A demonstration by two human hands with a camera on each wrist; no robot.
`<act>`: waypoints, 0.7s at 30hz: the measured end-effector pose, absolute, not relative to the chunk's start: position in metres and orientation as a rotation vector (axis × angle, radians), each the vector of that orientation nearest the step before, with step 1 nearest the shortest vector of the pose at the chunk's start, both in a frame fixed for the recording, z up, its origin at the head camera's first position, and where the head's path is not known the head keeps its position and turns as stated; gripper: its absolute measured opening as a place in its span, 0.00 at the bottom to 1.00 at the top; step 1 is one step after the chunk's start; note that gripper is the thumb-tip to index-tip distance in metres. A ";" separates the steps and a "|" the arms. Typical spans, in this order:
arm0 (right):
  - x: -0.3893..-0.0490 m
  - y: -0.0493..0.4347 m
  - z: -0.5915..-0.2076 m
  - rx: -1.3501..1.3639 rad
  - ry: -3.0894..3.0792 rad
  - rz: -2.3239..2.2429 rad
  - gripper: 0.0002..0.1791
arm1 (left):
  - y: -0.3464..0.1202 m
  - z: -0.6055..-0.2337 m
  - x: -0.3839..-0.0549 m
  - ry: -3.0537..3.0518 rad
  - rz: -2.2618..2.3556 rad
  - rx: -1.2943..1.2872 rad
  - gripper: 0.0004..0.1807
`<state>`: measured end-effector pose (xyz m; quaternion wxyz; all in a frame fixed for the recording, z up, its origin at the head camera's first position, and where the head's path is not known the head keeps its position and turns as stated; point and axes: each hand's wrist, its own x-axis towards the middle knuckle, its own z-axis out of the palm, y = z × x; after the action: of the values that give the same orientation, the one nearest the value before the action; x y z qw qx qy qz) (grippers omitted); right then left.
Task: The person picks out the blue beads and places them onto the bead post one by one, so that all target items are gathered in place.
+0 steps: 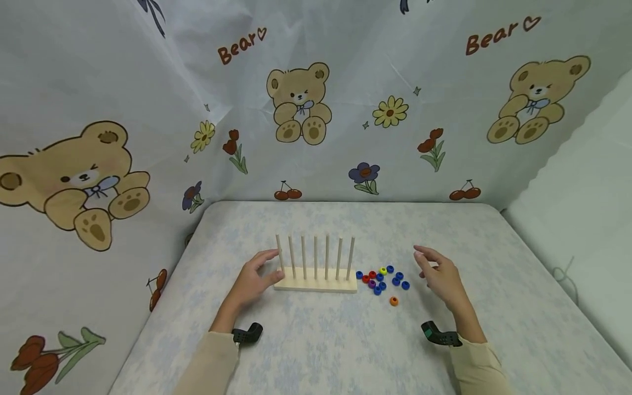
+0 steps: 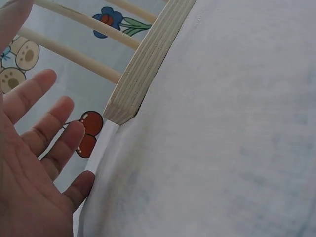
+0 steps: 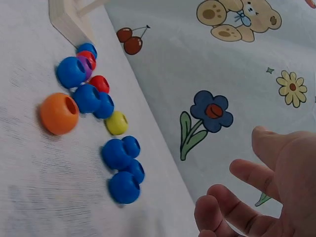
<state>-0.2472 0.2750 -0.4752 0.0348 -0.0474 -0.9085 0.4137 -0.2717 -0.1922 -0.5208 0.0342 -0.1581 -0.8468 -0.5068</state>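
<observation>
A pale wooden peg rack (image 1: 316,284) stands on the table, several thin upright pegs in a row along its base. At its left end is my left hand (image 1: 253,281), thumb and fingers spread around the corner. In the left wrist view the fingers (image 2: 59,113) are parted, beside the bare end of the base (image 2: 133,84). Loose beads lie right of the rack: several blue beads (image 1: 396,281), red beads (image 1: 372,274), a purple, a yellow bead (image 3: 117,123) and an orange bead (image 3: 59,113). My right hand (image 1: 441,280) hovers right of them, loosely bent and holding nothing.
The table (image 1: 316,351) has a pale blue mottled cover. Behind it and to the left hangs a white cloth (image 1: 345,49) printed with bears and flowers. A thin cable (image 1: 568,277) shows past the right table edge.
</observation>
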 end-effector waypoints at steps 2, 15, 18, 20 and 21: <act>-0.245 0.273 -0.483 -0.174 -2.816 1.310 0.35 | -0.193 -0.519 -0.269 -2.606 -1.583 -0.482 0.33; -0.234 0.273 -0.496 -0.130 -2.946 1.388 0.25 | -0.188 -0.525 -0.270 -2.699 -1.628 -0.577 0.34; -0.235 0.274 -0.499 -0.108 -2.968 1.352 0.25 | -0.190 -0.527 -0.272 -2.711 -1.599 -0.595 0.35; -0.236 0.273 -0.501 -0.102 -2.983 1.325 0.25 | -0.191 -0.529 -0.272 -2.719 -1.569 -0.605 0.36; -0.236 0.272 -0.503 -0.097 -2.989 1.310 0.25 | -0.191 -0.529 -0.272 -2.724 -1.556 -0.605 0.36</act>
<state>-0.2361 0.2724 -0.5027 -0.0616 -0.0296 -0.9137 0.4005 -0.2722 -0.1912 -0.5291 -0.0265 -0.1893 -0.8523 -0.4869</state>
